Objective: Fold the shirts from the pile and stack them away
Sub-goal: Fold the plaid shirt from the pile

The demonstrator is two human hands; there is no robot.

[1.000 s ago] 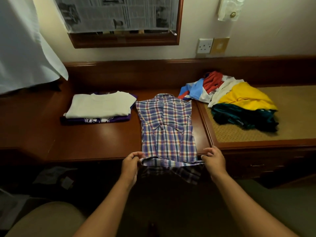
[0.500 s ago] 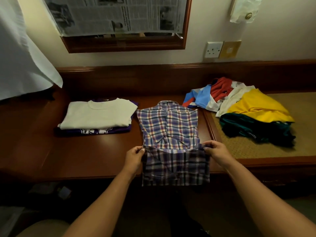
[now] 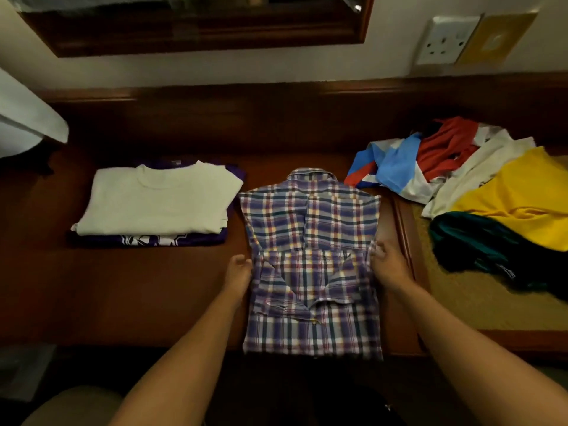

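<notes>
A blue plaid shirt (image 3: 310, 216) lies face down in the middle of the wooden desk (image 3: 138, 296), collar toward the wall. Its lower part is folded up over its back, the hem lying across the middle. My left hand (image 3: 241, 269) pinches the left end of that folded-up hem. My right hand (image 3: 387, 265) grips the right end. Left of it sits a stack: a folded white shirt (image 3: 159, 201) on a folded purple shirt (image 3: 147, 239). At the right lies the unfolded pile (image 3: 516, 204) of yellow, teal, white, red and blue garments.
The pile rests partly on a woven mat surface (image 3: 479, 302) set into the right section. A raised wooden back rail (image 3: 276, 118) runs along the wall. A wall socket (image 3: 445, 41) is above it. White cloth (image 3: 24, 118) hangs at far left.
Both hands have carried the plaid shirt's bottom hem from the desk's front edge up over the shirt to its middle. The view has moved closer and lower.
</notes>
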